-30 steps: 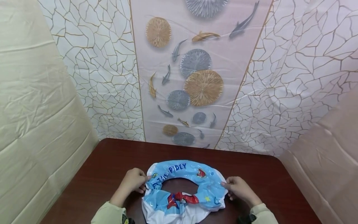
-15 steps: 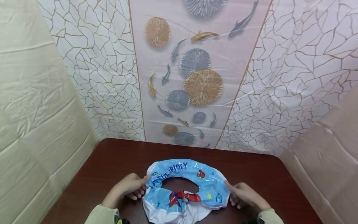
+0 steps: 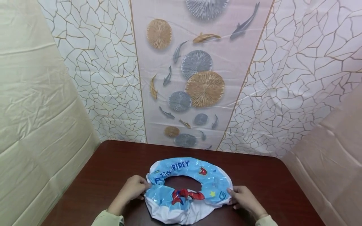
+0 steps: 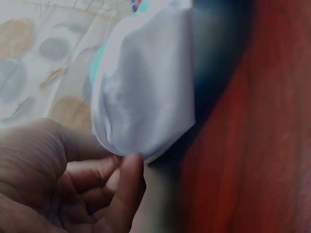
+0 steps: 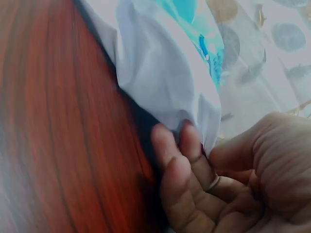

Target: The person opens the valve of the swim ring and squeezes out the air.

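Observation:
A limp, wrinkled swim ring (image 3: pixel 217 185) lies on the table, light blue with lettering and red cartoon prints on top and a white underside. Its near part is crumpled, with white folds showing. My left hand (image 3: pixel 132 190) pinches the ring's left edge. In the left wrist view, the thumb and fingers of that hand (image 4: pixel 73 179) meet at the white rim of the swim ring (image 4: pixel 146 92). At the right edge my right hand (image 3: pixel 245 199) pinches the rim. The right wrist view shows its fingers (image 5: pixel 192 145) under the white side, thumb opposite.
The dark reddish-brown table (image 3: pixel 118 160) has rounded far corners. Behind it hangs a patterned cloth (image 3: pixel 181 119) with fish and disc prints. Beige quilted panels (image 3: pixel 51 125) slope along both sides.
The swim ring has spread slightly wider and shifted a little away from me. My right hand has moved its grip lower along the right edge. My left hand shifted outward, then back in.

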Motion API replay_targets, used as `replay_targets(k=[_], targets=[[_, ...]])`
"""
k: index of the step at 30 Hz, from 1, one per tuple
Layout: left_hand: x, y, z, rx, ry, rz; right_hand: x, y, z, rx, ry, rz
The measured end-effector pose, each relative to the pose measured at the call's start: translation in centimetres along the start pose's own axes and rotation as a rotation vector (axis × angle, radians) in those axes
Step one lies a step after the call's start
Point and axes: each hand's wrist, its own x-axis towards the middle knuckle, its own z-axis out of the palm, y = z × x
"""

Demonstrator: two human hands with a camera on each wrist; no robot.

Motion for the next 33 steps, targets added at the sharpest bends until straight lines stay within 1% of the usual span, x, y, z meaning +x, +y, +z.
replay_targets(k=[2, 5, 8, 11, 13, 15, 17, 19, 22, 25, 27, 30, 33], targets=[[0.1, -0.4, -0.6, 0.007, 0.05, -0.023, 0.1, 0.4, -0.5, -0.024, 0.028, 0.003], [0.3, -1.0, -1.5, 0.025, 0.109, -0.082, 0.1, 0.9, -1.3, -0.052, 0.051, 0.014], [0.2, -1.3, -1.9, 0.007, 0.106, -0.116, -0.1, 0.9, -1.7, -0.073, 0.04, 0.037], [-0.5, -1.0, -2.0, 0.028, 0.065, -0.132, -0.6, 0.3, -1.6, -0.107, 0.007, 0.099], [-1.0, -0.6, -2.0, 0.056, 0.007, -0.13, -1.1, -0.2, -1.5, -0.123, -0.018, 0.151], [-1.5, -0.1, -2.0, 0.062, -0.061, -0.133, -1.4, -0.6, -1.2, -0.102, -0.055, 0.179], [-1.9, 0.3, -1.9, 0.021, -0.13, -0.12, -1.5, -0.8, -1.0, -0.042, -0.087, 0.175], [-2.2, 0.5, -1.7, -0.048, -0.179, -0.112, -1.4, -0.8, -0.6, 0.037, -0.1, 0.173], [-2.4, 0.3, -1.4, -0.155, -0.222, -0.096, -1.3, -0.6, -0.1, 0.131, -0.064, 0.163], [-2.5, -0.4, -1.5, -0.24, -0.246, -0.091, -1.2, -0.2, 0.1, 0.183, -0.013, 0.144], [-2.5, -0.8, -1.9, -0.275, -0.26, -0.097, -1.2, 0.0, 0.0, 0.198, 0.007, 0.13], [-2.6, -1.5, -2.4, -0.279, -0.27, -0.108, -1.3, 0.1, -0.3, 0.199, 0.005, 0.127], [-3.0, -1.9, -2.5, -0.244, -0.286, -0.112, -1.6, 0.2, -0.5, 0.165, -0.014, 0.156]])
